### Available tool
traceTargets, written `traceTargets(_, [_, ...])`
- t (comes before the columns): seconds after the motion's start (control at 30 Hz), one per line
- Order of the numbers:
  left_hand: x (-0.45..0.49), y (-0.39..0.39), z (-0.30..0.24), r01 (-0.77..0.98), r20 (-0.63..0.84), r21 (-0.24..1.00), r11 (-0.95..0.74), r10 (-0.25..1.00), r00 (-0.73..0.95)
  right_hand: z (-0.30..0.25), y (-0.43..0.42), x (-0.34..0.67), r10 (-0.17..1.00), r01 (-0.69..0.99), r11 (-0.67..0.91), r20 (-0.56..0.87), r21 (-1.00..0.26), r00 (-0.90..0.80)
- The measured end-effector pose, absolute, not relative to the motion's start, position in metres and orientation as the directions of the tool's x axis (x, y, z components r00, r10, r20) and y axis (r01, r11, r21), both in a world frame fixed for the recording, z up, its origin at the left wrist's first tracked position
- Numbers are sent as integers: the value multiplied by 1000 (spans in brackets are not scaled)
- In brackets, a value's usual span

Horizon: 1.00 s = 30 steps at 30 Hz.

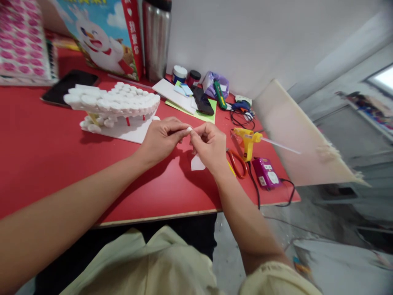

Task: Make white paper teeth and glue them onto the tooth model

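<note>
My left hand (161, 137) and my right hand (210, 145) meet over the middle of the red table. Both are closed, thumbs and forefingers pinching a small white piece (189, 129) between them. Fingers cover most of it, so its material is unclear. Below my right hand, a white scrap of paper (198, 163) shows; I cannot tell whether it is held or lying there. Left of my hands stands a model covered in white rounded pieces (113, 100), with red and yellow supports on a white base board (123, 133).
To the right lie red-handled pliers (238, 164), a yellow glue gun (248, 141) with a glue stick, and a purple power socket (266, 174). A green cutter (220, 94), paper sheets (175, 94) and a steel bottle (156, 41) are behind. A phone (69, 86) lies left.
</note>
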<state>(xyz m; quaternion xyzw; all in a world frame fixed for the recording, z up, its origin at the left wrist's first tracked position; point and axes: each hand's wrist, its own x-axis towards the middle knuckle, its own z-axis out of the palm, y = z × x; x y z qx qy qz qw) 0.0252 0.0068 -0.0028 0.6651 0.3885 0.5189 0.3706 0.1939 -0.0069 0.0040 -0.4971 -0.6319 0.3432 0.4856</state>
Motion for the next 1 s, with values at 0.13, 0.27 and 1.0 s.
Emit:
traceTargets(0.13, [25, 10, -4, 103, 382, 912, -397, 913, 143, 8, -7, 191, 980, 224, 197, 188, -954, -61])
traceTargets(0.27, [23, 13, -5, 43, 314, 946, -321, 942, 117, 13, -6, 189, 992, 143, 108, 96, -984, -85])
traceTargets(1.0, [27, 3, -4, 109, 424, 898, -427, 904, 51, 11, -17, 183, 971, 247, 236, 239, -940, -17])
